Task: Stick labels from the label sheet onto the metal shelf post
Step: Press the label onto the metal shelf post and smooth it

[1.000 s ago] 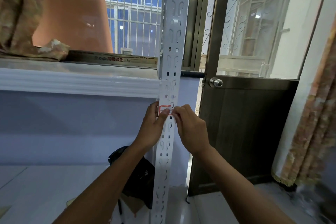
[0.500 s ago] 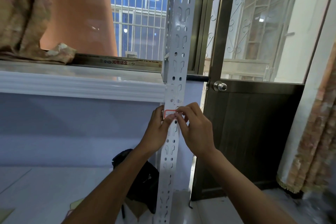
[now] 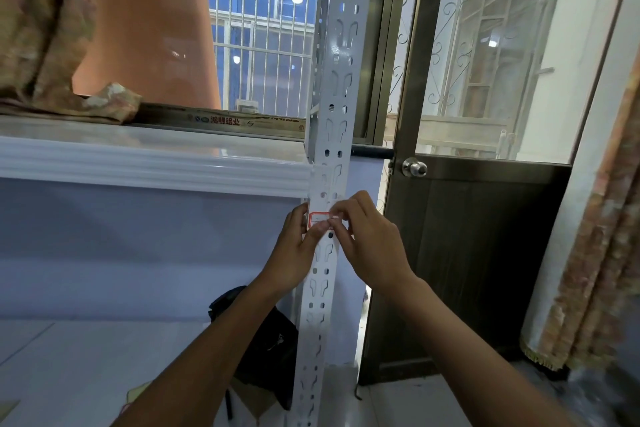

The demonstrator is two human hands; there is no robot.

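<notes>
A white perforated metal shelf post (image 3: pixel 337 87) stands upright in the middle of the view. A small white label with a red border (image 3: pixel 318 218) lies against the post's front face at hand height. My left hand (image 3: pixel 298 253) holds the post's left side, its thumb pressing on the label's lower part. My right hand (image 3: pixel 370 243) comes from the right, with its fingertips pinched on the label's right edge. The label sheet is not in view.
A white window ledge (image 3: pixel 149 163) runs left of the post. A dark door with a round knob (image 3: pixel 414 167) stands right of it. A black bag (image 3: pixel 263 347) sits on the floor behind the post's base. A patterned curtain (image 3: pixel 595 253) hangs at far right.
The view has shifted a little. My right hand's fingers have moved further left over the label, and my left thumb stays pressed on it.
</notes>
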